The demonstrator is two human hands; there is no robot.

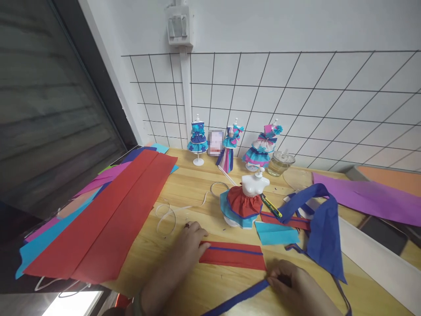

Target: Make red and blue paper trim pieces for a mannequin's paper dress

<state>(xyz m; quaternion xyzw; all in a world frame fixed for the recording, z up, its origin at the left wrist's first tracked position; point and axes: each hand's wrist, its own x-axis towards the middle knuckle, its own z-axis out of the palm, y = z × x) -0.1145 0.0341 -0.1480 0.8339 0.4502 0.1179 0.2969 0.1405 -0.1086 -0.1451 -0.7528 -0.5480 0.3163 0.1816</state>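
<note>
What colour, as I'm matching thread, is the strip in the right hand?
The strip is blue, as the head view shows.

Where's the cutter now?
Head view, right of centre: the yellow-green cutter is just right of the red-skirted mannequin, left of the blue fabric, beyond the right hand.

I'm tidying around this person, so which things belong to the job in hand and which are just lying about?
Likely in the job:
- red piece with a blue stripe, touched by the left hand
- narrow blue strip, held by the right hand
- perhaps the red-skirted mannequin; colours match

Seemingly lying about:
- glass jar
- purple sheet
- dark flat device
</note>
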